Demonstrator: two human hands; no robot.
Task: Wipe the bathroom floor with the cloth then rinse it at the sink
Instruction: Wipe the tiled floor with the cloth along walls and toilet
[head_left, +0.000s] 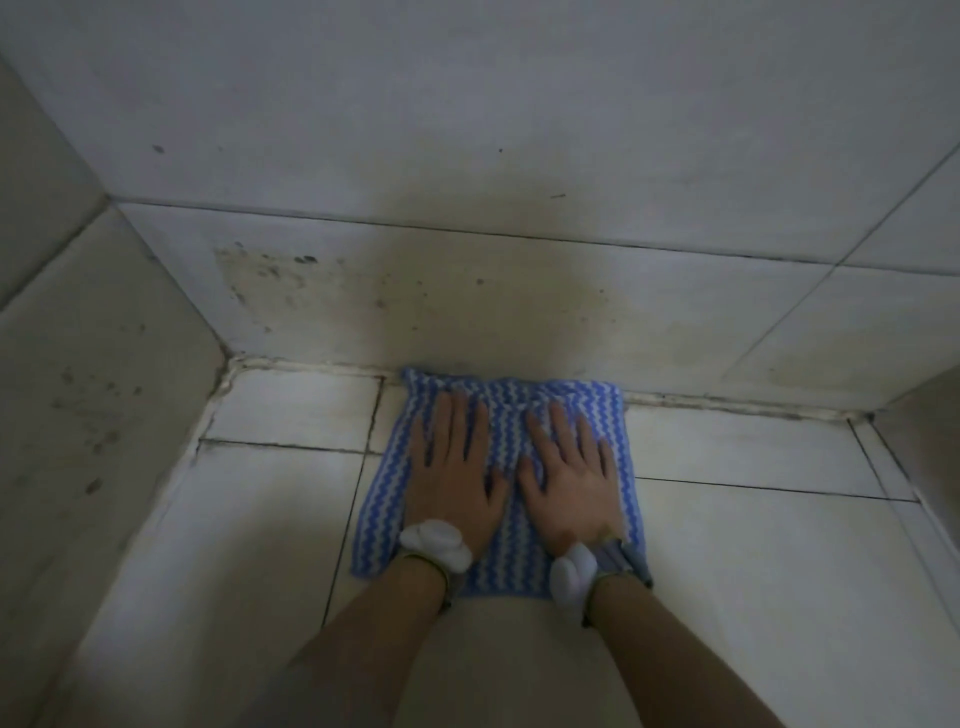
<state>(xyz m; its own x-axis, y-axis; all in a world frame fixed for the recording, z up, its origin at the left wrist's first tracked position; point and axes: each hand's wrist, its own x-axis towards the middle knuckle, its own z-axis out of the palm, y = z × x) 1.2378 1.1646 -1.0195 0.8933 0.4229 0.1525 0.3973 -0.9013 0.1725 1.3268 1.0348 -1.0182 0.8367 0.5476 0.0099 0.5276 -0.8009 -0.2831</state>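
Lying under flat fingers (457, 421), cloth (498, 415), floor (753, 545)

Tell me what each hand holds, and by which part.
Nothing is gripped. The left hand and right hand press flat, fingers straight, on the middle of the cloth.

My cloth (506, 426) is blue with white zigzag stripes. The floor (727, 571) is white tile with dark grout lines; the wall (467, 156) is pale grey, speckled black and stained yellowish.
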